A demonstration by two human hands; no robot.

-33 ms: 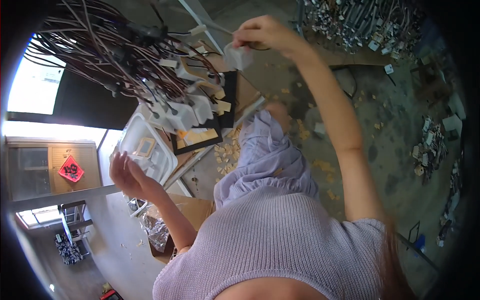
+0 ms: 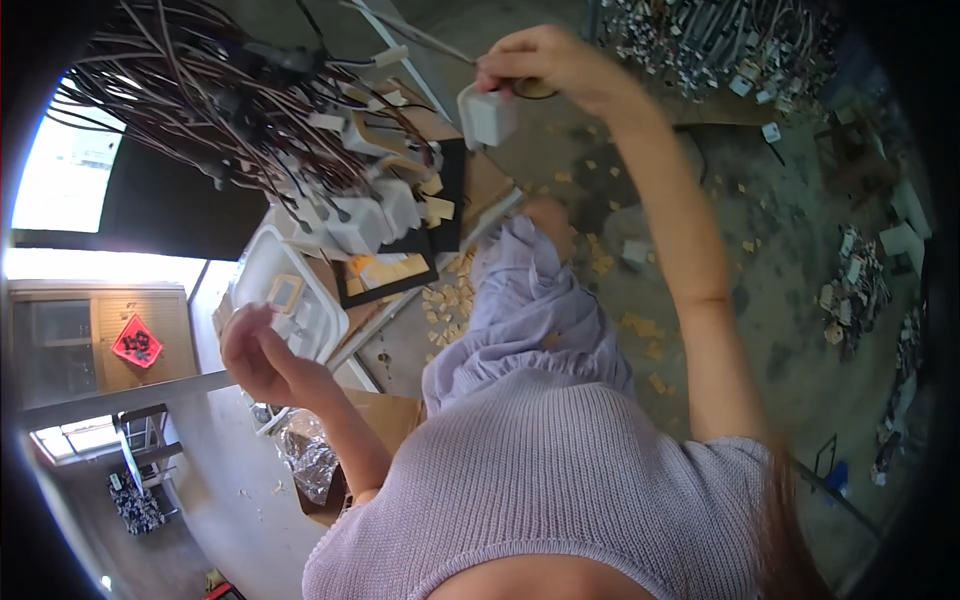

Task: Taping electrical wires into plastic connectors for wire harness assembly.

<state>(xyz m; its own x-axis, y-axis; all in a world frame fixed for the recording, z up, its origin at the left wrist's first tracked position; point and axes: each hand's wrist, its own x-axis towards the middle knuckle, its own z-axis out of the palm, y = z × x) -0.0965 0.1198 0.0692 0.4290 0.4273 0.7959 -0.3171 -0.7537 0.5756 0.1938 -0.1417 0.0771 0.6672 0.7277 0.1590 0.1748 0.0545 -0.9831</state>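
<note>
My right hand (image 2: 545,68) is raised at the top middle, its fingers closed on a grey cable (image 2: 440,43). From the fingertips hangs a white plastic housing (image 2: 488,118), and a dark ring-like loop (image 2: 535,88) shows just under the hand. My left hand (image 2: 268,355) hovers at the front edge of a white tray (image 2: 335,335), its fingers curved and apart with nothing visible in them. Inside the tray lies a small cream-framed piece (image 2: 287,292) among whitish parts. Behind it, several white housings (image 2: 358,228) end a thick bundle of dark cables (image 2: 210,100).
A black tray (image 2: 390,295) with yellow pieces sits beside the white one. In front stand a cardboard box (image 2: 395,418) and crumpled clear plastic (image 2: 312,452). Yellow scraps (image 2: 448,312) litter the floor. More cable bundles (image 2: 720,50) lie at the far right.
My right hand has shifted slightly right with the hanging white housing. My left hand's fingers have curled more, and it sits a little lower against the tray.
</note>
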